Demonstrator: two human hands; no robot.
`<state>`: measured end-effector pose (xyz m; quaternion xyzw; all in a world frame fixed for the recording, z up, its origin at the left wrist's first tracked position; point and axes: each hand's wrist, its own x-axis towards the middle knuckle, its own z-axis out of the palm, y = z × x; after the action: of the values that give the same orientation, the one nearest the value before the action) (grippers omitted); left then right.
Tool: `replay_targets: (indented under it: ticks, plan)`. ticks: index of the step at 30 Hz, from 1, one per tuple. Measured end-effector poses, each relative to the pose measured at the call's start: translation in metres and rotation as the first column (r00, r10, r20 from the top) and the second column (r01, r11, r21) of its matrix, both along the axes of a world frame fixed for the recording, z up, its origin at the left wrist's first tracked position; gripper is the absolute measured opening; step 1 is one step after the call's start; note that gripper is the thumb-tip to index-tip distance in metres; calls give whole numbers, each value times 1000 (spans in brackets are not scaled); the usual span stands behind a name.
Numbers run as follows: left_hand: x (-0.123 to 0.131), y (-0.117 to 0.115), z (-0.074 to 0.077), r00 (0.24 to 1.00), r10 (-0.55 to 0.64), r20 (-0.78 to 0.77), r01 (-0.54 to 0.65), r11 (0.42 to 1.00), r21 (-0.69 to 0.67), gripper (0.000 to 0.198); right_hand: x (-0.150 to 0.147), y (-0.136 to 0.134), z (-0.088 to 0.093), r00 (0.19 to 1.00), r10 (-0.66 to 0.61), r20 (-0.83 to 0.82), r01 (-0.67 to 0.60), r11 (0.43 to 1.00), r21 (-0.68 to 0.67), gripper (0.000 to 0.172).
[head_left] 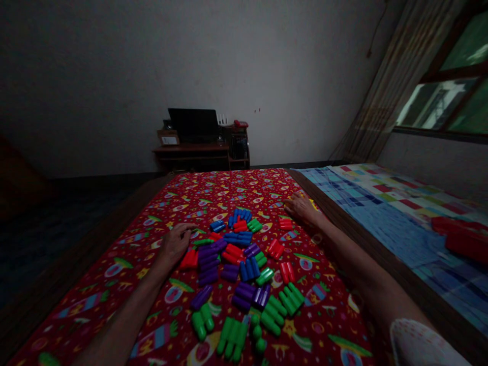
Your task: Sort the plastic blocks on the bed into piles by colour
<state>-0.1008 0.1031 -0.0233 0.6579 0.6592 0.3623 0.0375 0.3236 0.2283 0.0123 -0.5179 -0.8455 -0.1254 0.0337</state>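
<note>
My left hand rests on the red patterned cloth at the left of the pile, its fingers apart and loosely bent. Just beside it lies a red plastic piece. Farther off on the right, my right hand is low over the cloth with fingers partly bent. Something yellow shows at its outer side, mostly hidden by the hand. Between my arms are scattered ribbed plastic building pieces: purple pieces, blue pieces, red pieces and green pieces.
The red cloth covers a long surface with brown edges. To the right is a bed with a blue checked sheet and a red object. A desk with a monitor stands by the far wall.
</note>
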Motion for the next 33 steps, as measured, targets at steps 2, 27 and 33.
replay_targets:
  ticks: [2,27,33]
  plan:
    - [1,0,1,1000,-7,-3,7,1000,5,36,2,0,2,1000,-10,2,10,1000,-5,38]
    - [-1,1,-1,1000,10,1,-10,1000,2,32,58,17,-19,734,-201,-648,125,979,-163,54]
    - [2,2,-2,1000,5,8,-5,1000,3,35,50,11,-12,692,-232,-684,206,971,-122,54]
